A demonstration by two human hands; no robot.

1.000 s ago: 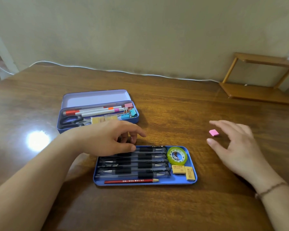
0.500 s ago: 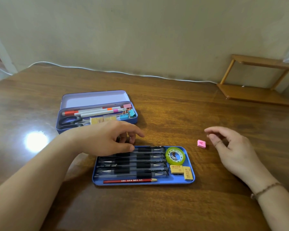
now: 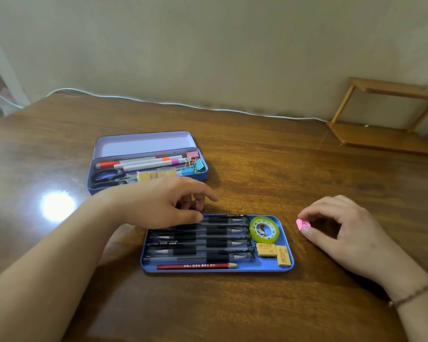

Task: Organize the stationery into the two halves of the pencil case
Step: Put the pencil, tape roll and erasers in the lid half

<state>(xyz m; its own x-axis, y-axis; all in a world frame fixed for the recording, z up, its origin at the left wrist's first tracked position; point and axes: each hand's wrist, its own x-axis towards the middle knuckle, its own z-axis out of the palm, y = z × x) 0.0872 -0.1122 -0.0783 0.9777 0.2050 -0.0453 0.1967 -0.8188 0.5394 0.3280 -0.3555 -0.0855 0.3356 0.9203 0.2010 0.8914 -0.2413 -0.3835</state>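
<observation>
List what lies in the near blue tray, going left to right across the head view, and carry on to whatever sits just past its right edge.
black pens → green tape roll → yellow erasers → tray's right rim → pink eraser, pinched in the right hand.

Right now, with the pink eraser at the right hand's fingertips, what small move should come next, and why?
Probably carry the pink eraser a little left and set it in the blue tray, beside the yellow erasers. The right hand pinches it just outside the tray's right edge, and bare tray floor shows there.
</observation>
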